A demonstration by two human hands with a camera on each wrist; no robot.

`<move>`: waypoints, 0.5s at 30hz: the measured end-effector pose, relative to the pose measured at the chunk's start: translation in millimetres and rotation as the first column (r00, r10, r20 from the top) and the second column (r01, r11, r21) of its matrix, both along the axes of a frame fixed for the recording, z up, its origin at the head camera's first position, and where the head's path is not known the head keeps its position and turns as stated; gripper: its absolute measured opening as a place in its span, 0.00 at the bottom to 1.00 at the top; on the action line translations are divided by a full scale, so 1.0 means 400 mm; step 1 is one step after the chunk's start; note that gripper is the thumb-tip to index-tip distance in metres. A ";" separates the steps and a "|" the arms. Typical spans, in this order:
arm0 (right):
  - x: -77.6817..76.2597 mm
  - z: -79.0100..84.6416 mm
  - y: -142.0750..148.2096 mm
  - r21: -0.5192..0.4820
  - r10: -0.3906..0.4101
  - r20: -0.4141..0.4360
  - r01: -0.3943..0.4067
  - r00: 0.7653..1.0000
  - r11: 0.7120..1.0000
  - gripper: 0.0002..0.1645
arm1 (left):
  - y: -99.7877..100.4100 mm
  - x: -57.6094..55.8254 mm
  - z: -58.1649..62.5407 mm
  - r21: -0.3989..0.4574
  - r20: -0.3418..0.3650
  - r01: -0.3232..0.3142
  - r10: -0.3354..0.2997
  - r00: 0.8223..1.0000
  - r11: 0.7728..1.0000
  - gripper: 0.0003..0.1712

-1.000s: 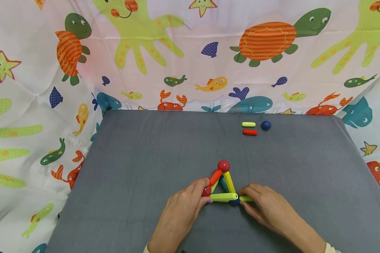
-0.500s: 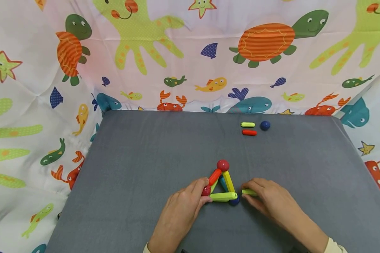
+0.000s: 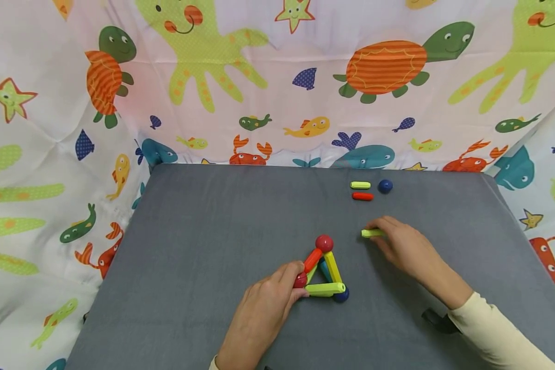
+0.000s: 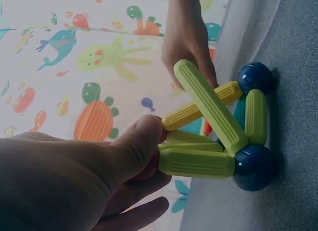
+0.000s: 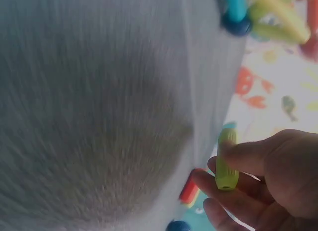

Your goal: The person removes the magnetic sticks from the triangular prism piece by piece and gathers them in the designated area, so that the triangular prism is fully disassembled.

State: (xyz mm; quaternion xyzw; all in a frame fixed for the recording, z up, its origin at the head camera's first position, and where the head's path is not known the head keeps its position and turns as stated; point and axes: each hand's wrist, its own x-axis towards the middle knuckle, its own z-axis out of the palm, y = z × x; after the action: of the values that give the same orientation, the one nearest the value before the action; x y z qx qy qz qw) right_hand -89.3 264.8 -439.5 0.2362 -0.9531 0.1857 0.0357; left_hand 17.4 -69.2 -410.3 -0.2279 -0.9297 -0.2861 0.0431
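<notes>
My left hand [image 3: 265, 308] grips a corner of a small frame built of magnetic rods and balls, at a red ball [image 3: 300, 280]. Another red ball [image 3: 324, 243] tops the frame, joined to a yellow rod [image 3: 333, 267] and a red rod. Blue balls [image 4: 255, 167] sit low against the grey cloth in the left wrist view. One lime rod [image 4: 211, 107] juts out at a slant from a blue ball there. Right of the frame and apart from it, my right hand [image 3: 409, 252] pinches a loose lime green rod [image 5: 227, 164] between thumb and fingers.
Toward the back of the grey-covered table [image 3: 213, 216] lie a lime rod [image 3: 360, 185], a red rod [image 3: 363, 196] and a blue ball [image 3: 385, 186]. Behind the table hangs a curtain [image 3: 277, 77] printed with sea animals.
My right hand has drawn the lime rod away from the frame's blue ball, then carried it back and right toward the loose pieces. The left hand keeps its grip in place.
</notes>
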 end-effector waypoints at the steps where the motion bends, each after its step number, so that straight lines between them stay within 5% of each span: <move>1: -0.018 -0.005 0.003 -0.001 -0.007 0.002 0.007 1.000 1.000 0.17 | -0.001 0.000 -0.001 0.000 -0.002 0.000 0.000 1.000 1.000 0.26; 6: -0.092 -0.032 0.008 -0.003 -0.004 -0.021 0.004 1.000 1.000 0.17 | -0.003 -0.002 -0.005 0.001 -0.005 0.000 0.000 1.000 1.000 0.26; 15: -0.156 -0.059 0.000 -0.012 -0.012 -0.038 0.011 0.999 1.000 0.16 | -0.005 -0.001 -0.004 -0.003 0.009 -0.002 0.002 1.000 1.000 0.25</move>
State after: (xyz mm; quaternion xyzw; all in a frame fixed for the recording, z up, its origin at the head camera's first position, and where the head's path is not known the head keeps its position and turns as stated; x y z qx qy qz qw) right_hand -151.8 264.9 -463.2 0.2340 -0.9526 0.1864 0.0560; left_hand 17.1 -71.1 -412.0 -0.2255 -0.9306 -0.2858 0.0387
